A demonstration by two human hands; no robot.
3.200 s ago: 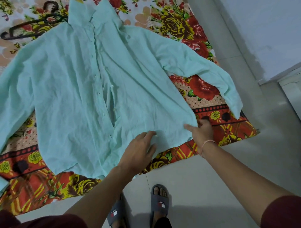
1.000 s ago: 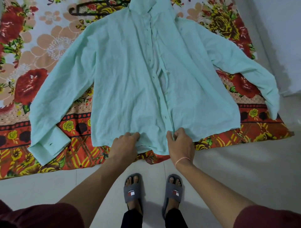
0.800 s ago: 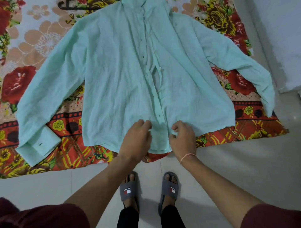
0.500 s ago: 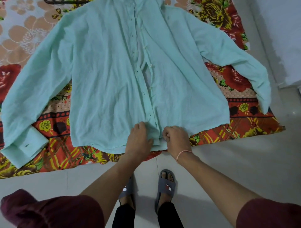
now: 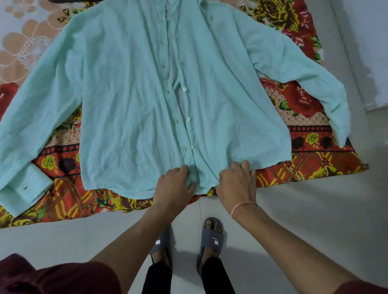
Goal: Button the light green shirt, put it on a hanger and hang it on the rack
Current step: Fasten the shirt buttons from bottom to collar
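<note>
The light green shirt (image 5: 130, 100) lies flat and face up on a floral bedsheet (image 5: 69, 199), sleeves spread to both sides. Its front is unbuttoned, and white buttons (image 5: 188, 119) show along the right placket beside a narrow gap. My left hand (image 5: 174, 185) rests at the bottom hem, pinching the left front panel just beside the placket. My right hand (image 5: 237, 182) grips the hem of the right front panel a little to the right. A sliver of a dark hanger (image 5: 69, 1) shows at the top edge, beyond the left shoulder.
The sheet's front edge ends at a pale tiled floor (image 5: 315, 209), where my feet stand in grey slides (image 5: 212, 237). A white wall (image 5: 367, 52) runs along the right side. The folded left cuff (image 5: 23, 188) lies near the sheet's front left.
My right hand has slid to the right along the hem, away from the placket. My left hand stays at the bottom of the left panel. The view has dropped slightly toward the hem.
</note>
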